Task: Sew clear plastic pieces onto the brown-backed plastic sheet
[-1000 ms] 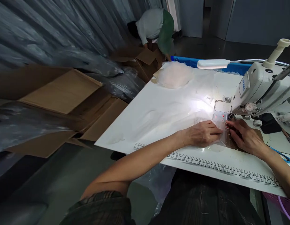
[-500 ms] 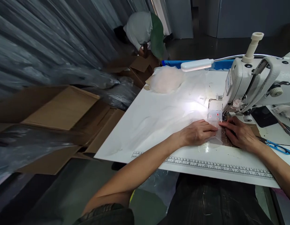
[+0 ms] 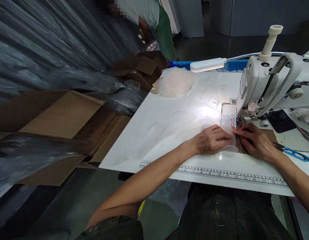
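A piece of sheer white fabric with small red marks lies at the presser foot of the white sewing machine. My left hand rests on this fabric just in front of the foot, fingers curled together and gripping it. From the other side, my right hand pinches the fabric's edge between thumb and forefinger, close to the foot. Part of the fabric is hidden under my left fingers. Brown board shows beneath and between my hands.
Blue thread snips and a dark phone-like slab lie right of my right hand. A lamp lights the table. A pale fabric pile sits at its far left corner. Open cardboard boxes stand left; a person bends behind.
The person behind has risen somewhat from the box. My view has shifted slightly. Both hands keep nearly the same position on the fabric.
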A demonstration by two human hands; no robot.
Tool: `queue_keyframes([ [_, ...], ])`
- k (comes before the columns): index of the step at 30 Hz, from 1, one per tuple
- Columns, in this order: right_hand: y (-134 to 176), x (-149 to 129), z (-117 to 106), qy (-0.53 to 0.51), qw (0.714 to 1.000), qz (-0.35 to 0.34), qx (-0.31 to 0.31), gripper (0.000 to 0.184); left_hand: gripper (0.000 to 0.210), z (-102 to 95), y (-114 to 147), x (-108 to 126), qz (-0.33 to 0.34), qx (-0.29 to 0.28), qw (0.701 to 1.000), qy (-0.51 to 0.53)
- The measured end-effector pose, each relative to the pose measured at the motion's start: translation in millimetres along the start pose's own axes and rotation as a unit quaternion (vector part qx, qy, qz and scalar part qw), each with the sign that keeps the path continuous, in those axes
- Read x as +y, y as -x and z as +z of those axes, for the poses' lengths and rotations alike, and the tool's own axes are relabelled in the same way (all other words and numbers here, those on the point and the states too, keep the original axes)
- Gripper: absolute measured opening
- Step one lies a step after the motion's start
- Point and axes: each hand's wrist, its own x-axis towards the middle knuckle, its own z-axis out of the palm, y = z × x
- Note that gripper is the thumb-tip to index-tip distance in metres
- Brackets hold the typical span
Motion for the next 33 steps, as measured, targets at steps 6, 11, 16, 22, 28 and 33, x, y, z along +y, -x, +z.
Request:
queue_keyframes([
  [6, -1.3, -1.4, -0.6, 0.028, 0.999, -0.027, 0.008, 0.037, 0.017, 1.9, 1.0, -0.7, 0.02, 0.01, 0.999, -0.025],
  [11, -0.3, -1.1, 1.5, 0.04, 0.999, -0.017, 0.007, 0.036, 0.018, 1.0, -0.1, -0.1, 0.032, 0.023, 0.998, -0.043],
  [16, -0.8, -3.4, 3.8, 0.069, 0.997, -0.026, 0.014, 0.037, 0.018, -1.2, -1.4, 1.6, 0.04, 0.04, 0.997, -0.052],
  [22, -1.1, -7.6, -1.9, 0.035, 0.999, 0.014, 0.008, 0.038, 0.022, 0.2, 0.4, 2.1, 0.026, -0.001, 0.999, -0.042],
  [28, 2.3, -5.0, -8.6, -0.077, 0.987, 0.128, 0.06, 0.034, 0.026, 0.5, 1.3, 2.1, 0.008, -0.016, 1.0, -0.02],
  [33, 3.5, -5.2, -8.1, -0.082, 0.984, 0.141, 0.073, 0.03, 0.029, 2.1, 1.7, 3.5, 0.004, 0.005, 1.0, -0.012],
])
